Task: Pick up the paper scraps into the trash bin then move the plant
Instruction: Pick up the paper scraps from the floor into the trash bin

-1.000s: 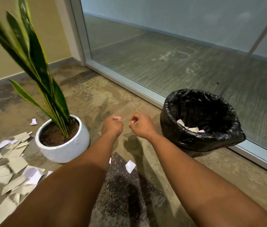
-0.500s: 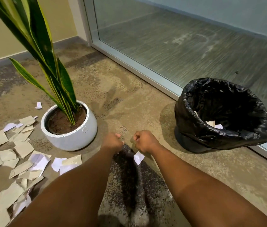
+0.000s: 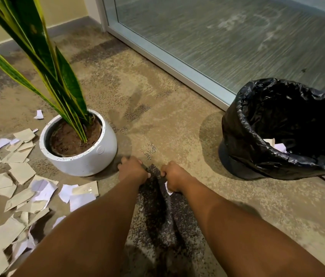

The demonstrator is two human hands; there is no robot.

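Brown speckled carpet [image 3: 157, 92] covers the floor, with a glass wall [image 3: 227, 37] along the far side. The trash bin [image 3: 257, 162], lined with a shiny black bag, stands on the right by the glass, and a few paper bits lie inside it. The plant [image 3: 44, 62] has long green leaves with yellow edges and sits in a round white pot [image 3: 89, 158] on the left. No words can be read on anything. Many paper scraps [image 3: 20, 172] lie spread out left of the pot. The left hand [image 3: 132, 171] is curled into a fist, holding nothing I can see. The right hand [image 3: 174, 177] is curled too, touching a small white scrap [image 3: 168, 191] on the carpet.
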